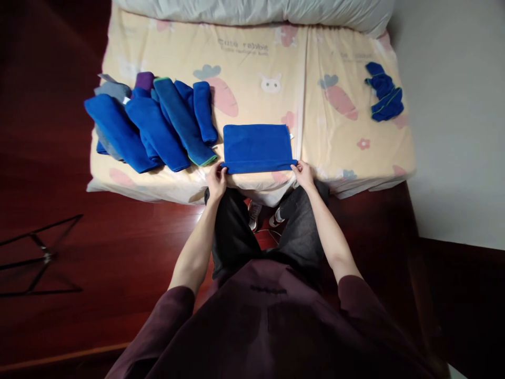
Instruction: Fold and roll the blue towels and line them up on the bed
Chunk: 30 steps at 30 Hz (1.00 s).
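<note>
Carrot-printed bedding covered the bed (252, 58). One blue towel (256, 147) lay flat at the bed's near edge, within easy reach. The left hand (216, 181) and right hand (303, 173) each pinched a near corner, seemingly to keep that edge straight. Rolled towels (158, 126) lined the bed's left side: about five blue, one grey, one purple. One crumpled blue heap (384, 95) sat near its far right corner.

Flat blue towel (256, 147): one. Crumpled blue heap (384, 97): one. Rolled towels (158, 126): about seven. Pillow (252, 10): one.

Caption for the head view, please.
Left hand and right hand hold the blue towel on the bed, rolled towels beside it.
</note>
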Each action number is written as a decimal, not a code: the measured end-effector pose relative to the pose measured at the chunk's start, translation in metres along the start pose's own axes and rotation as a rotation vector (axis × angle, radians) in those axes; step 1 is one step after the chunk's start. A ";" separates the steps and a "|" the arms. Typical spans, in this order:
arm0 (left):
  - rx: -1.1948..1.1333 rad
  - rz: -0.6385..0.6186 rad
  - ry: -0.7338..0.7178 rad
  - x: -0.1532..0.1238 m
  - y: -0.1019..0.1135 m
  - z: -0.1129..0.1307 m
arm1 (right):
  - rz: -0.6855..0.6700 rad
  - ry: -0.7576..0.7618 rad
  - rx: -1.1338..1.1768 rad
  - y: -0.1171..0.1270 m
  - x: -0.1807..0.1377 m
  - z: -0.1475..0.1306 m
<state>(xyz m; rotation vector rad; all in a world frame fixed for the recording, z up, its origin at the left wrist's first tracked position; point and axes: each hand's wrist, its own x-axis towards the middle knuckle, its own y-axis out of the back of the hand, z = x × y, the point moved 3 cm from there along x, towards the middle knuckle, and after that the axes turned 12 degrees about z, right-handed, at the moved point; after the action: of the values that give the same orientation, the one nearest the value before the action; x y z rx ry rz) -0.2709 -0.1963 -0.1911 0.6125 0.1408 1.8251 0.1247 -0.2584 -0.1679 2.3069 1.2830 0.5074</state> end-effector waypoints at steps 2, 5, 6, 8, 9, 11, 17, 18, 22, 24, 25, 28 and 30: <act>0.011 -0.009 0.007 0.001 0.000 0.001 | 0.012 0.004 0.003 -0.001 0.000 0.000; 0.031 -0.030 0.007 0.002 0.000 0.001 | 0.015 0.012 -0.046 -0.001 0.000 -0.002; 0.040 -0.034 -0.001 0.001 0.000 0.001 | 0.015 0.014 -0.070 -0.001 0.000 -0.003; 0.056 -0.038 -0.023 0.001 0.000 0.001 | 0.020 0.022 -0.115 -0.001 0.000 -0.003; 0.065 -0.037 -0.032 0.000 0.000 0.000 | 0.023 0.029 -0.135 -0.001 0.000 -0.003; 0.077 -0.028 -0.039 0.000 -0.001 -0.001 | 0.027 0.045 -0.170 -0.001 0.000 -0.003; 0.099 0.001 -0.004 -0.001 -0.007 -0.004 | 0.040 0.041 -0.225 -0.001 0.001 0.003; 0.104 -0.003 0.002 -0.001 -0.008 -0.005 | 0.044 0.039 -0.221 -0.001 0.002 0.003; 0.110 -0.021 0.006 -0.003 -0.011 -0.007 | 0.044 0.016 -0.238 -0.004 0.004 0.005; 0.110 -0.018 -0.001 -0.003 -0.011 -0.008 | 0.037 0.000 -0.263 -0.005 0.005 0.007; 0.111 -0.015 -0.006 -0.003 -0.011 -0.009 | 0.035 -0.002 -0.270 -0.006 0.006 0.008; 0.123 -0.015 -0.027 -0.003 -0.011 -0.012 | 0.041 0.017 -0.268 -0.008 0.008 0.013; 0.135 -0.015 -0.032 -0.002 -0.011 -0.014 | 0.049 0.032 -0.258 -0.009 0.009 0.016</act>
<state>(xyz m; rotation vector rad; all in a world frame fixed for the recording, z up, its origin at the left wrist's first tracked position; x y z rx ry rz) -0.2676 -0.1916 -0.2078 0.7325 0.2481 1.8007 0.1311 -0.2501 -0.1856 2.1263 1.1060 0.6867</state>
